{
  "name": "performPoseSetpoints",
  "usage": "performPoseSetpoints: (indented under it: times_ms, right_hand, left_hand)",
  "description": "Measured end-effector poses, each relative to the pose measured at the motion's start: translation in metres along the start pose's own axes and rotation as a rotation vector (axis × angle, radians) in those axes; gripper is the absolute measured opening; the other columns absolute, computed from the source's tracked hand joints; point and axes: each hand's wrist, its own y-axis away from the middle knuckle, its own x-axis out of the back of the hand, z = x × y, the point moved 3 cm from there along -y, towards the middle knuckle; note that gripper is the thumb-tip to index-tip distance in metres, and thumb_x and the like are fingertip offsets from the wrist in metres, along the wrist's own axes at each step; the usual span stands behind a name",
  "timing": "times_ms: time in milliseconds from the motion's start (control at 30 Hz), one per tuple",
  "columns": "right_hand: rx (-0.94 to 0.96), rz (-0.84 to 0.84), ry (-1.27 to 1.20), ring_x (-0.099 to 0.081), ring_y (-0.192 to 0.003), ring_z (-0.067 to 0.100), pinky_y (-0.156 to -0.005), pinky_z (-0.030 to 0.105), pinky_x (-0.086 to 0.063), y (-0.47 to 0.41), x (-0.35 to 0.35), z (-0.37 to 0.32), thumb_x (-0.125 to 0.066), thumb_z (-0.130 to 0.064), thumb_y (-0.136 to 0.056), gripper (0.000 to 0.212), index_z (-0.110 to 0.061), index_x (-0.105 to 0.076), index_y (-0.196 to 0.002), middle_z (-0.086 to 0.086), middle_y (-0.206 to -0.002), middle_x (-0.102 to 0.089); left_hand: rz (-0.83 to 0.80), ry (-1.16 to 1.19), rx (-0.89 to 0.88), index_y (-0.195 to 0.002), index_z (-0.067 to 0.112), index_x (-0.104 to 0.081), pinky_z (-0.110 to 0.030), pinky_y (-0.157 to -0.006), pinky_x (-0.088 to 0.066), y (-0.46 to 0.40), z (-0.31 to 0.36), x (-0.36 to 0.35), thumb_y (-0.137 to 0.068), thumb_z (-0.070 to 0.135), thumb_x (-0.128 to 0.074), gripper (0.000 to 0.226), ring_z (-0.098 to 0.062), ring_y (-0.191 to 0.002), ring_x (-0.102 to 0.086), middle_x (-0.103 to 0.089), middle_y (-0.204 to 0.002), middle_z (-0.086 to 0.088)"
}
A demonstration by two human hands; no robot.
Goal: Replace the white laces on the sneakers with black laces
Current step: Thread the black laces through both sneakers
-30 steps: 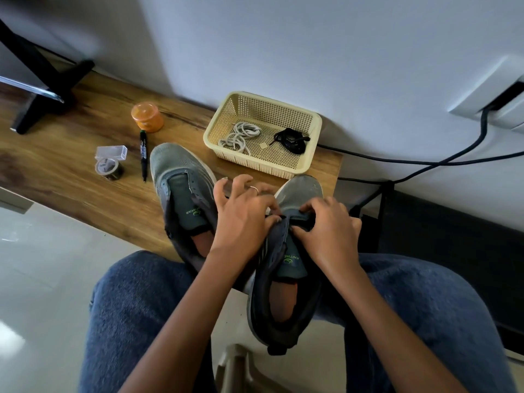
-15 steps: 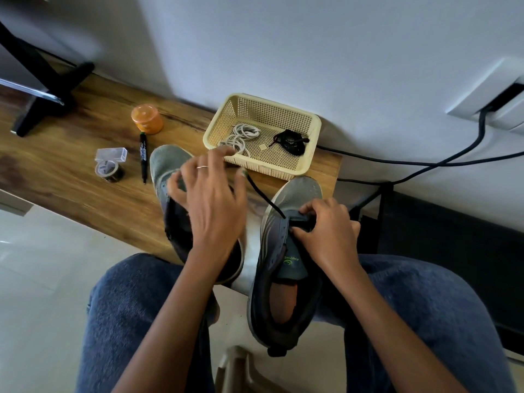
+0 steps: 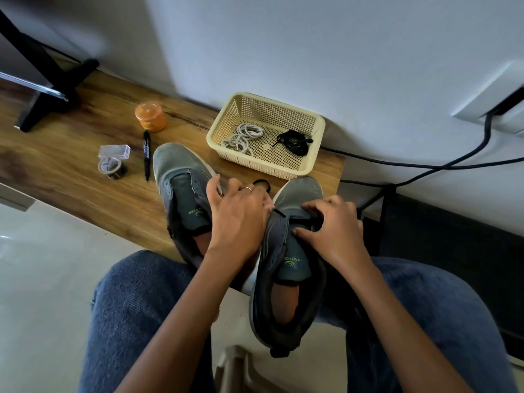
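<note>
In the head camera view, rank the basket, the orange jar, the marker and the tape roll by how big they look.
1. basket
2. marker, long but thin
3. orange jar
4. tape roll
Jar and tape roll look close in size; the jar is farther away, so that order is unsure.

One view only, worn on my head. It looks forward and steeply down over my lap, wide-angle, lines bowed at the edges. Nearest are my knees and both forearms at the bottom edge; my hands sit close, about mid-frame. Beyond them runs the wooden shelf (image 3: pixel 71 165), and the wall (image 3: pixel 312 46) fills the top. No second view to overlap.
</note>
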Motion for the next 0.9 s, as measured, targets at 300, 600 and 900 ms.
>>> performPoseSetpoints:
  times_ms: [300,600,900]
  right_hand:
    - [-0.004,-0.006,-0.001,-0.035,-0.124,0.019,-0.097,0.039,-0.032,0.001,0.001,0.001,-0.073,-0.046,-0.077,0.051,-0.033,-0.057,-0.124,-0.007,-0.122,-0.048]
    - [-0.023,-0.011,0.040,-0.034,-0.123,0.019,-0.094,0.039,-0.030,-0.002,-0.001,0.000,-0.071,-0.047,-0.078,0.050,-0.033,-0.057,-0.124,-0.006,-0.124,-0.045]
    - [-0.038,0.011,0.015,-0.035,-0.123,0.017,-0.091,0.037,-0.027,0.001,0.000,0.001,-0.073,-0.046,-0.077,0.049,-0.036,-0.058,-0.123,-0.009,-0.122,-0.046]
  left_hand:
    - [0.213,0.107,0.413,-0.102,0.026,-0.055,-0.044,-0.106,-0.009,-0.004,-0.033,0.026,-0.099,0.030,-0.043,0.013,-0.021,-0.123,-0.036,-0.062,-0.107,0.003]
    - [-0.102,0.104,-0.169,-0.099,0.031,-0.070,-0.045,-0.110,-0.014,0.001,0.008,-0.006,-0.089,0.041,-0.061,0.017,-0.018,-0.118,-0.039,-0.065,-0.105,0.011]
    - [0.162,0.039,0.241,-0.098,0.028,-0.066,-0.042,-0.107,-0.009,-0.002,-0.010,0.017,-0.096,0.031,-0.047,0.020,-0.016,-0.114,-0.046,-0.065,-0.103,0.009]
